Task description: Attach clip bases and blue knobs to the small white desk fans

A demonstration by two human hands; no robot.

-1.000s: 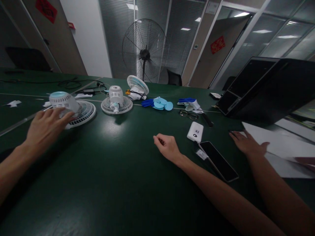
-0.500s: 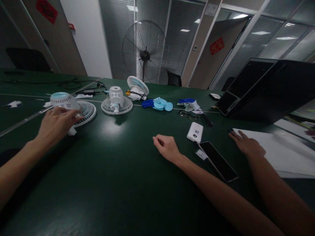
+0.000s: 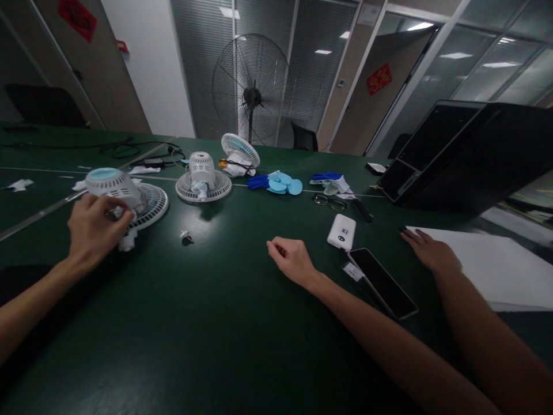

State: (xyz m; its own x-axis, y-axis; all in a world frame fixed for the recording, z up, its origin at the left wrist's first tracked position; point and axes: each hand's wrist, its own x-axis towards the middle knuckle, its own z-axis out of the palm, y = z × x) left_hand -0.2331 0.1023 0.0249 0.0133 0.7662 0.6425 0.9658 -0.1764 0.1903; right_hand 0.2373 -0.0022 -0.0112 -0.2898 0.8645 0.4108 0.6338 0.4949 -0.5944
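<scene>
My left hand (image 3: 97, 226) is at the left fan head (image 3: 113, 187), a white one with a light blue cap, lying on its round grille. Thumb and forefinger are pinched together against the near side of its housing; what is between them is hidden. A small white part with a dark tip (image 3: 186, 236) lies on the table to the right of this hand. My right hand (image 3: 294, 260) rests on the table in a loose fist, with nothing visible in it. A white power bank (image 3: 341, 232) and a black-screened phone (image 3: 383, 282) lie to its right.
Two more white fan heads (image 3: 202, 176) (image 3: 239, 155) stand farther back. Blue gloves (image 3: 258, 181), light blue discs (image 3: 285, 183) and glasses (image 3: 329, 202) lie beyond. Another person's hand (image 3: 434, 253) rests by white sheets (image 3: 505, 265). A black computer case (image 3: 462, 155) stands at right.
My left hand has drawn slightly down and nearer to me, still at the fan head. The small white part now shows on the table. My right hand has stayed in place.
</scene>
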